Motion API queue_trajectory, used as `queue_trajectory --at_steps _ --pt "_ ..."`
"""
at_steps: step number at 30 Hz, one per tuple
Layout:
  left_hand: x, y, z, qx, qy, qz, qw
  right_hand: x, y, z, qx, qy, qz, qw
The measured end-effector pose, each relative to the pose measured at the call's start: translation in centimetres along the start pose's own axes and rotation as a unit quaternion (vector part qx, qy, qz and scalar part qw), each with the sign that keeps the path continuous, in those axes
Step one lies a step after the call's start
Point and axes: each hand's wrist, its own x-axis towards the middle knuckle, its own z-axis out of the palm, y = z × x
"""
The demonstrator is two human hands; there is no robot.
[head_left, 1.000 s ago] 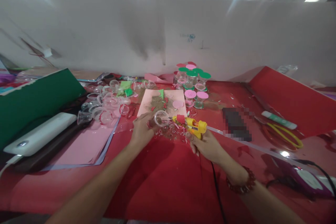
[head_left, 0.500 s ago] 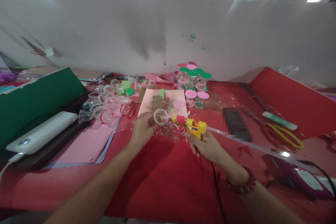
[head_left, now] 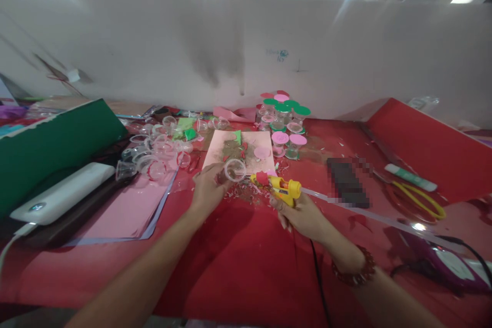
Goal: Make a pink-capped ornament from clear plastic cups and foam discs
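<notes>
My left hand (head_left: 209,188) is closed around a small clear plastic cup (head_left: 235,170), its round rim turned toward me. In my right hand (head_left: 298,211) is a yellow glue gun (head_left: 283,188) with a red front part, and its nozzle points left at the cup's rim. A long clear glue stick (head_left: 330,198) sticks out of the gun's back. Behind the cup lies a pale pink sheet (head_left: 216,146) smeared with brown grit, with a pink paper disc (head_left: 262,152) on its right side.
Clear cups (head_left: 156,151) are heaped at the left beside pink paper sheets (head_left: 119,212) and a white power bank (head_left: 63,192). Cups topped with green and pink discs (head_left: 283,107) stand behind. Yellow-handled scissors (head_left: 421,200) and a dark, blurred-out object (head_left: 348,182) lie at the right.
The glue gun has shifted very slightly left and down, its nozzle staying close to the cup's rim. My left hand and the cup have hardly moved.
</notes>
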Motion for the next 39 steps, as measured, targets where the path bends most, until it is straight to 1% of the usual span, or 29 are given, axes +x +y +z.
queue_trajectory --at_steps 5,15,19,24,29,39 --pt "-0.04 0.22 -0.18 -0.003 -0.002 0.000 1.000 -0.16 0.25 0.09 -0.006 -0.017 0.003 1.000" --pt "-0.04 0.28 -0.24 0.004 -0.003 0.002 1.000 -0.28 0.38 0.27 -0.006 -0.006 0.001 1.000" --pt "0.01 0.08 -0.07 0.011 -0.002 0.002 1.000 -0.34 0.40 0.27 -0.019 -0.013 0.000 1.000" --pt "-0.01 -0.03 0.06 0.002 -0.004 0.004 1.000 -0.16 0.72 0.23 -0.015 0.002 0.002 1.000" --pt "-0.03 0.15 -0.14 0.000 -0.008 -0.001 1.000 -0.28 0.48 0.19 -0.009 -0.016 0.002 1.000" --pt "0.04 0.03 -0.01 0.002 -0.008 0.006 1.000 -0.53 0.38 0.46 -0.003 -0.019 0.002 1.000"
